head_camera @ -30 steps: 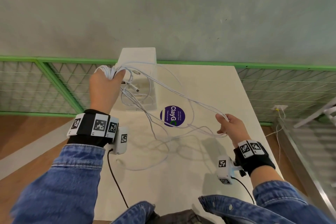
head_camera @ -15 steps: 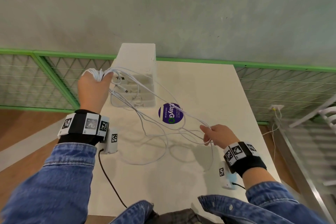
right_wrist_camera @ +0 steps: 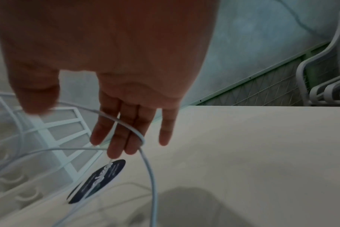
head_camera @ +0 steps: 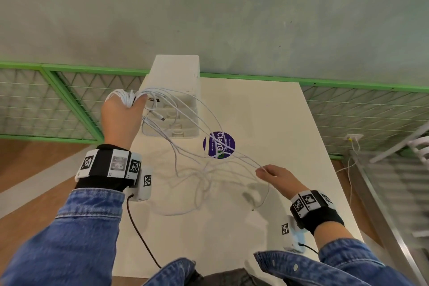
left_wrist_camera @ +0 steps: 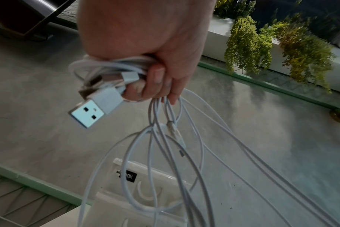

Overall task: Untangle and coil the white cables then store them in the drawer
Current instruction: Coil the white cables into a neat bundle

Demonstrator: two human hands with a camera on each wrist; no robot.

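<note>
My left hand (head_camera: 123,116) is raised beside the white drawer unit (head_camera: 176,69) and grips a bunched coil of white cables (left_wrist_camera: 115,67), with a USB plug (left_wrist_camera: 93,110) sticking out of the fist. Several loose strands (head_camera: 204,137) run from that fist across the table to my right hand (head_camera: 276,176). In the right wrist view its fingers (right_wrist_camera: 126,130) are held straight, a single cable (right_wrist_camera: 138,135) hooks over them, and the thumb stands apart. More slack cable (head_camera: 185,209) loops on the tabletop. The unit's drawer (head_camera: 171,123) is pulled out, showing compartments.
The white table (head_camera: 278,111) bears a round purple sticker (head_camera: 219,145) next to the drawer. A green mesh railing (head_camera: 69,100) runs behind and to both sides. White chair frames (head_camera: 417,146) stand at the right, past the table edge.
My right hand has drawn a little left and toward me along the strands, lowering them nearer the table. The left hand keeps its grip on the bundle by the drawer unit.
</note>
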